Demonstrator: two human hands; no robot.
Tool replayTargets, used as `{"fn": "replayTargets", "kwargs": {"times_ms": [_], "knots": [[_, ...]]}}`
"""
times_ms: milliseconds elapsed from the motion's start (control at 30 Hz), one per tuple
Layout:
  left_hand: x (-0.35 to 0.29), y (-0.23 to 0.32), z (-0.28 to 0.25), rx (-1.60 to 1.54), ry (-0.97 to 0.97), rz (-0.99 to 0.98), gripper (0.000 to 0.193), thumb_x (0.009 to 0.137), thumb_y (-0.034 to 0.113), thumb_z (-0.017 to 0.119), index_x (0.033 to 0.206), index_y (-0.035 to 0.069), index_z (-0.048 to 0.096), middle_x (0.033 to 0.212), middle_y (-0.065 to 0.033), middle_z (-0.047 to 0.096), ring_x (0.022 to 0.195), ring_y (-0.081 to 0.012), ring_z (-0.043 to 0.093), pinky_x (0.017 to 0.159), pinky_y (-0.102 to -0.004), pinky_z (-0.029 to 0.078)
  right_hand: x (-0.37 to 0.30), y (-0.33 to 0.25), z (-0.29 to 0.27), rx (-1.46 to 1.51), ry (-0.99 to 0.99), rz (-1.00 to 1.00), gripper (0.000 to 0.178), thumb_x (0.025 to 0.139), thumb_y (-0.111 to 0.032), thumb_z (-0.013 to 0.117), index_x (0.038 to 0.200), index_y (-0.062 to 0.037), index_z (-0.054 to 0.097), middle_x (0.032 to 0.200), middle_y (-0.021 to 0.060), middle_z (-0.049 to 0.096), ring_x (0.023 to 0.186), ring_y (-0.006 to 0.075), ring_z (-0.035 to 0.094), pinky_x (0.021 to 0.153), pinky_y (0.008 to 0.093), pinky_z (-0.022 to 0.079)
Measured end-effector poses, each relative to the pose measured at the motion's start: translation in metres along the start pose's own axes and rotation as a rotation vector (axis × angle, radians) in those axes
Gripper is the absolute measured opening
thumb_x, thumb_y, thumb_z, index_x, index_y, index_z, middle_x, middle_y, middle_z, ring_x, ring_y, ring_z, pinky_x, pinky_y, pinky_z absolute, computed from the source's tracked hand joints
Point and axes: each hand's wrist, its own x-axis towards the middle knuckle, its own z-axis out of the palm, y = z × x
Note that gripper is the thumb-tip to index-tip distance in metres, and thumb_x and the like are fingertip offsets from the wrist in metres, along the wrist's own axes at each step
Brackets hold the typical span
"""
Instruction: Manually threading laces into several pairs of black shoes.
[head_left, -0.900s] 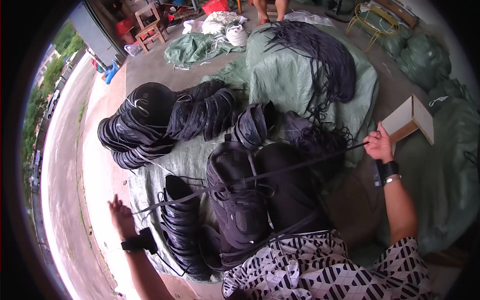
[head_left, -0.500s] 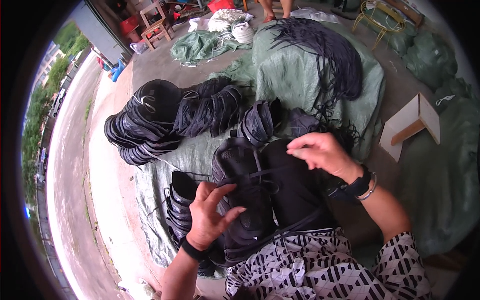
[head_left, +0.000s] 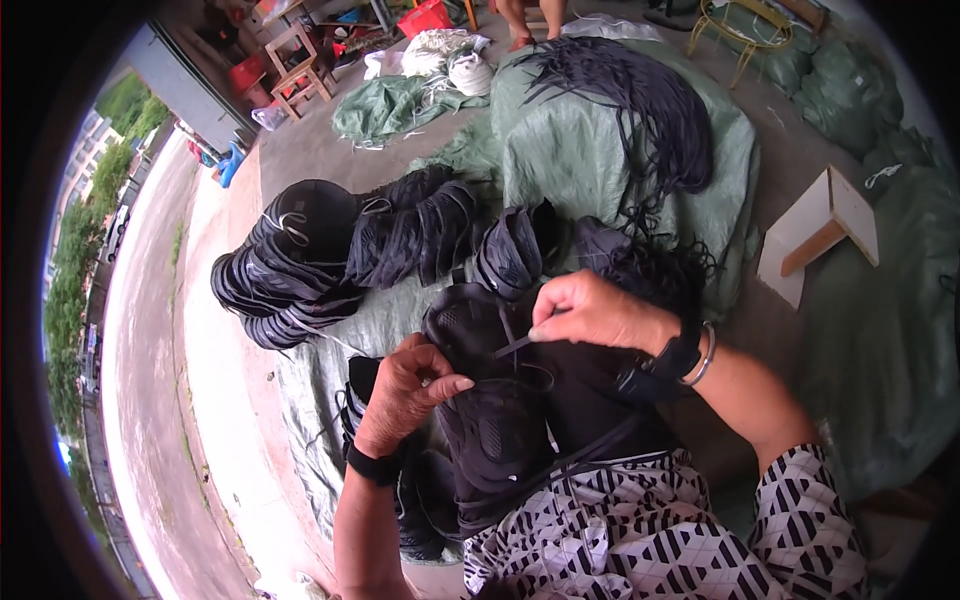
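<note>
Black shoe upper (head_left: pixel 490 425) lies on the person's lap, near centre, toe end toward the person. Right hand (head_left: pixel 595 315) just right of it, fingertips pinched tight on a dark lace (head_left: pixel 512 348). Left hand (head_left: pixel 408 388) at the upper's left edge, fingers curled, thumb near forefinger, narrow; can't tell if it grips anything.

Surface: pale green woven sheet (head_left: pixel 305 430), wrinkled, spread on the floor in front and to the left. On it, left and far of the lap, a big stack of dark uppers (head_left: pixel 290 245); a smaller cluster (head_left: pixel 508 250) just beyond the knees; tangled laces (head_left: pixel 665 275) right of that. Farther, a green-covered mound (head_left: pixel 560 150) with a thick bundle of dark laces (head_left: pixel 675 130) draped over it.

Room: grey floor (head_left: pixel 420 150). Right, angled board piece (head_left: pixel 815 235) and green sacks (head_left: pixel 850 100). Far: wooden chair (head_left: pixel 295 70), red bucket (head_left: pixel 425 18), yellow stool (head_left: pixel 745 32), another person's bare legs (head_left: pixel 535 18). Left side gives onto sunlit pavement (head_left: pixel 150 330) and trees (head_left: pixel 65 270).
</note>
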Motion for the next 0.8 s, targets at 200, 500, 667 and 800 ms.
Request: {"fn": "replayTargets", "kwargs": {"times_ms": [200, 500, 667, 800], "knots": [[-0.017, -0.028, 0.029, -0.111, 0.376, -0.091, 0.031, 0.077, 0.016, 0.075, 0.095, 0.001, 0.054, 0.081, -0.0018, 0.049, 0.073, -0.0107, 0.047, 0.067, -0.0240, 0.041, -0.037, 0.041, -0.074, 0.466, 0.218, 0.249, 0.014, 0.083, -0.013, 0.067, 0.090, -0.0015, 0.062, 0.064, -0.0038, 0.050, 0.047, 0.0004, 0.037, 0.039, 0.0161, 0.024], [-0.050, -0.045, 0.030, -0.157, 0.368, -0.146, 0.019, 0.089, 0.015, 0.063, 0.092, 0.002, 0.050, 0.079, -0.0017, 0.051, 0.073, -0.0093, 0.046, 0.070, -0.0228, 0.041, -0.045, -0.016, 0.009, -0.070, 0.316, -0.144, 0.011, 0.086, -0.008, 0.061, 0.090, 0.0008, 0.066, 0.073, 0.0037, 0.066, 0.065, 0.0085, 0.062, 0.060, 0.0237, 0.049], [-0.029, -0.004, 0.019, -0.542, 0.413, -0.262, 0.008, 0.095, 0.017, 0.052, 0.097, 0.010, 0.052, 0.061, 0.0054, 0.044, 0.048, -0.0027, 0.035, 0.046, -0.0195, 0.030, -0.050, -0.001, 0.041, -0.583, -0.008, -0.190, 0.013, 0.082, -0.014, 0.064, 0.088, -0.0030, 0.066, 0.071, 0.0151, 0.065, 0.062, 0.0242, 0.064, 0.059, 0.0323, 0.048], [-0.028, -0.005, -0.006, -0.891, 0.448, -0.209, 0.014, 0.095, 0.014, 0.049, 0.108, 0.009, 0.053, 0.054, 0.0078, 0.029, 0.043, -0.0033, 0.025, 0.042, -0.0201, 0.023, -0.040, -0.022, 0.030, -0.351, -0.159, 0.056, 0.014, 0.080, -0.016, 0.066, 0.080, -0.0030, 0.063, 0.063, 0.0104, 0.061, 0.061, 0.0237, 0.062, 0.058, 0.0351, 0.046]]}}
